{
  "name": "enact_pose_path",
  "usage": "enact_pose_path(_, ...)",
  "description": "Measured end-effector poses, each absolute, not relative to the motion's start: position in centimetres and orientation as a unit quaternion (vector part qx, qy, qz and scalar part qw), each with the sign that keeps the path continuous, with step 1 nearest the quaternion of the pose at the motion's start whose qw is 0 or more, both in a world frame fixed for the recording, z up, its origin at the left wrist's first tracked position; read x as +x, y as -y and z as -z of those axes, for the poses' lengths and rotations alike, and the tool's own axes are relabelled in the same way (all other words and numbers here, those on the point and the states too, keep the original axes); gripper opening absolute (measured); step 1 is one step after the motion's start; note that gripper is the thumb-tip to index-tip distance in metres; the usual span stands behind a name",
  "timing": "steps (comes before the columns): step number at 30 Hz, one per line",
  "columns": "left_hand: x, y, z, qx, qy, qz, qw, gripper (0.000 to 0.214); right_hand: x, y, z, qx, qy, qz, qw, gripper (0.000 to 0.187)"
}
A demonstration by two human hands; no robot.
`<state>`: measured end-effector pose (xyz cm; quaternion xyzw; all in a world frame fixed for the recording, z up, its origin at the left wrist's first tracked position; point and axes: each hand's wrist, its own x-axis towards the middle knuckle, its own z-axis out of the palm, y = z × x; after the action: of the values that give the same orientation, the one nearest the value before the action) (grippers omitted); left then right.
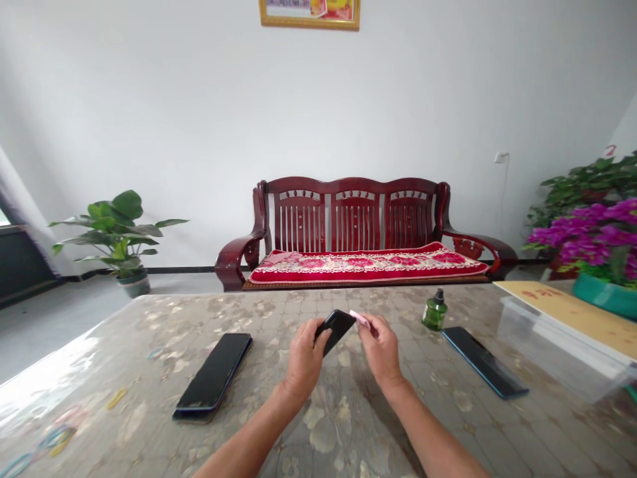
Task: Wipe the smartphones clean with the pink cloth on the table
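My left hand is closed around a black phone, holding it tilted up above the table. My right hand pinches a small pink item against the phone's upper right edge; what the pink item is I cannot make out. A second black phone lies flat on the table to the left of my hands. A third, dark blue phone lies flat to the right.
A small green bottle stands right of my hands. A clear plastic box with a yellow board on it sits at the right edge. Coloured rubber bands lie at the front left. Beyond the table are a red wooden bench and potted plants.
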<state>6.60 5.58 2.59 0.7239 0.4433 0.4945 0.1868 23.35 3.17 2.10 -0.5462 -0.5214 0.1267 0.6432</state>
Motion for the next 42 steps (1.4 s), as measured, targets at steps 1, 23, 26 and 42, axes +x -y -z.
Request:
enact_pose_path(1, 6.7, -5.7, -2.4, 0.713, -0.445, -0.505, 0.199, 0.018, 23.2, -3.2, -2.1, -0.547, 0.512, -0.141, 0.647, 0.029)
enact_pose_path(23, 5.9, -8.0, -1.0, 0.546, -0.449, -0.596, 0.381, 0.026, 20.5, -2.7, 0.6, -0.569, 0.569, -0.184, 0.564, 0.021)
enact_pose_path(26, 6.1, -8.0, -0.8, 0.492, -0.423, -0.591, 0.479, 0.034, 21.3, -3.1, 0.1, -0.561, 0.485, -0.228, 0.631, 0.031)
enact_pose_path(42, 6.5, -7.5, -0.4, 0.436, -0.424, -0.572, 0.55, 0.045, 21.0, -2.1, 0.3, -0.529, 0.625, -0.129, 0.559, 0.028)
